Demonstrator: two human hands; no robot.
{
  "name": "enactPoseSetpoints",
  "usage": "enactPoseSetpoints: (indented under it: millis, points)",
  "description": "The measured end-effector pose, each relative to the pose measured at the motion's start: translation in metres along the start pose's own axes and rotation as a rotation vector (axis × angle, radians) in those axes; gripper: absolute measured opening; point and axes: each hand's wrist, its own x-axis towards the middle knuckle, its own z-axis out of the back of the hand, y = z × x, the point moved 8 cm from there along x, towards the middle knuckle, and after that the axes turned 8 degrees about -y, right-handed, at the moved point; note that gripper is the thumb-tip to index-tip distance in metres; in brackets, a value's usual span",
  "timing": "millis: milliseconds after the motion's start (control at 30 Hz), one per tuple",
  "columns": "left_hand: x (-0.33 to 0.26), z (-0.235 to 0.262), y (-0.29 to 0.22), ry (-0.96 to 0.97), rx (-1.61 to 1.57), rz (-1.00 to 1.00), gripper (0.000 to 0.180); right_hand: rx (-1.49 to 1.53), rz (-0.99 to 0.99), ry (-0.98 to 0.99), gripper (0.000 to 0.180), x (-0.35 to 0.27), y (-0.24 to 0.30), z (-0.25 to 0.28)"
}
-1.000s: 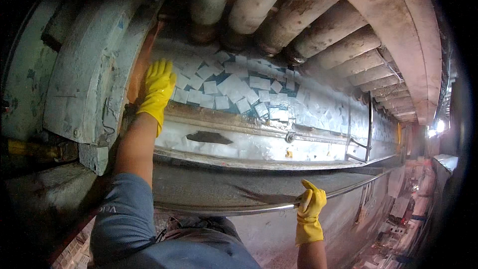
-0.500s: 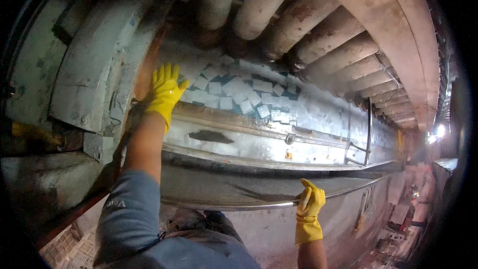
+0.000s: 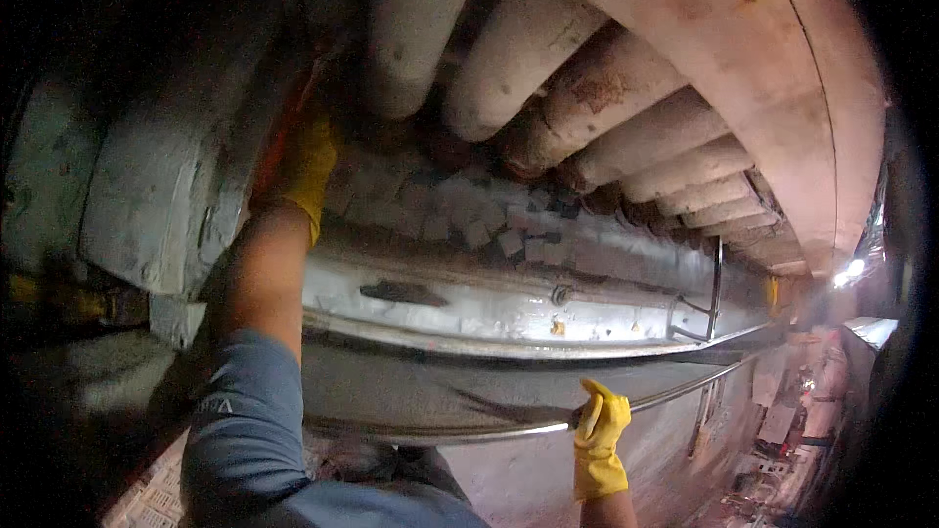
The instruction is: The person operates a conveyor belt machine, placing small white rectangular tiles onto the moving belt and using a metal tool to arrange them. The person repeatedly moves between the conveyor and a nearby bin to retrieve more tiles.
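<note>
My left hand point(image 3: 311, 171), in a yellow rubber glove, reaches far forward into shadow beside a reddish-brown upright edge point(image 3: 286, 132). Its fingers are lost in the dark, so I cannot make out what it touches. To its right lie several pale square pieces point(image 3: 479, 233) scattered on a dim surface under the pipes. My right hand point(image 3: 602, 425), gloved in yellow too, rests at the metal rail point(image 3: 509, 430) along the near edge, its fingers curled round it.
A row of thick, stained pipes point(image 3: 489, 68) hangs overhead, beside a broad curved beam point(image 3: 724, 68). Heavy grey machinery point(image 3: 176, 156) stands at the left. A white ledge point(image 3: 479, 313) and a dark upright bar point(image 3: 714, 284) lie beyond the rail. Clutter point(image 3: 782, 430) fills the lower right.
My left hand has moved farther forward into shadow; its spread fingers were visible before. The view has shifted and the pale pieces look darker. My right hand remains at the rail.
</note>
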Motion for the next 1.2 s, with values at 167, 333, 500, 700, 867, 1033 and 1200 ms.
enactPoseSetpoints:
  millis: [167,333,500,700,867,1033,1200]
  points:
    - [0.078,-0.005,0.009,0.017,-0.010,0.023,0.070,-0.022,-0.026,0.064,0.043,0.007,0.003,0.000]
    - [0.105,-0.017,0.019,0.014,-0.016,0.037,0.067,-0.034,-0.039,0.090,0.047,0.020,0.007,-0.002]
    - [0.114,-0.017,0.010,0.014,0.003,-0.012,0.063,-0.059,-0.075,0.159,0.038,0.025,0.019,-0.002]
    - [0.101,0.002,0.020,-0.036,0.021,-0.019,0.060,-0.030,-0.044,0.155,0.034,0.034,0.021,-0.003]
    - [0.083,0.006,0.014,-0.066,0.026,-0.057,0.057,-0.032,-0.070,0.116,0.041,0.054,0.029,-0.009]
    - [0.093,0.028,0.022,-0.038,0.036,-0.047,0.054,-0.026,-0.059,0.081,0.035,0.077,0.024,-0.021]
    - [0.055,0.033,0.016,-0.092,0.049,-0.056,0.051,0.021,-0.068,0.013,0.029,0.089,0.004,-0.039]
